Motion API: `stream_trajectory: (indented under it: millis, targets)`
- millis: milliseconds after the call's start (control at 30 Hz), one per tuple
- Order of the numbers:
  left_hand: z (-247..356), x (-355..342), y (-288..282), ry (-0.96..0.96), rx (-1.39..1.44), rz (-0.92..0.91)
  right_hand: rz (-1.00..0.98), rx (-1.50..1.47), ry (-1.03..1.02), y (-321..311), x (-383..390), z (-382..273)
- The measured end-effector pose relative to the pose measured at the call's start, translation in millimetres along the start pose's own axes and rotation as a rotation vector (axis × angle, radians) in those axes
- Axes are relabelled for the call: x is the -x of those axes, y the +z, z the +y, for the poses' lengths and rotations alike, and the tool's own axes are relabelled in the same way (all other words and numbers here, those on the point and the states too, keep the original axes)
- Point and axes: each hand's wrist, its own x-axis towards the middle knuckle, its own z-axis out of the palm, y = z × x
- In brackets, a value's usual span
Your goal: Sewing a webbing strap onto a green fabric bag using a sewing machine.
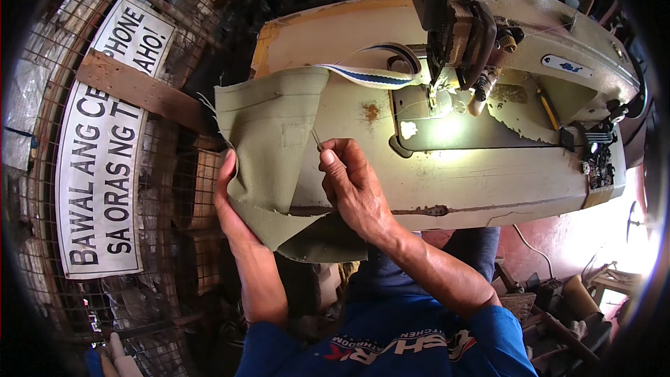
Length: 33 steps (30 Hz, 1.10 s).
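My left hand (234, 213) grips the left edge of an olive-green canvas piece (272, 126), thumb in front and the other fingers hidden behind the cloth. The piece is folded, with frayed threads at its upper left corner. At its right edge, my right hand (352, 185) pinches a thin two-pronged metal tool (317, 141) that looks like tweezers, points upward. From the top of the canvas a white and blue striped webbing strap (370, 78) curls right toward the needle area of a sewing machine (447, 94), where a lamp shines.
On the machine bed (349, 122) lies a yellow-handled tool (547, 106), under the arm. To the left stand a wire mesh (164, 174), a white printed sign (73, 202) and a wooden board (132, 89). Clutter fills the lower right floor.
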Motion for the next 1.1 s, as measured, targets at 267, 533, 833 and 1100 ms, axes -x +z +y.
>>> stream_trajectory:
  millis: [267,533,833,1100]
  targets:
    - [38,16,27,0.527,-0.341,0.175,-0.101,-0.003,-0.076,4,12,-4]
    - [68,41,59,0.610,-0.277,0.271,0.087,0.301,-0.297,-11,53,-53]
    - [27,-44,-63,0.193,-0.946,0.194,0.147,1.156,-0.570,-42,32,-53]
    - [7,-52,-45,0.777,-1.405,-0.093,0.149,1.323,-0.386,-82,16,0]
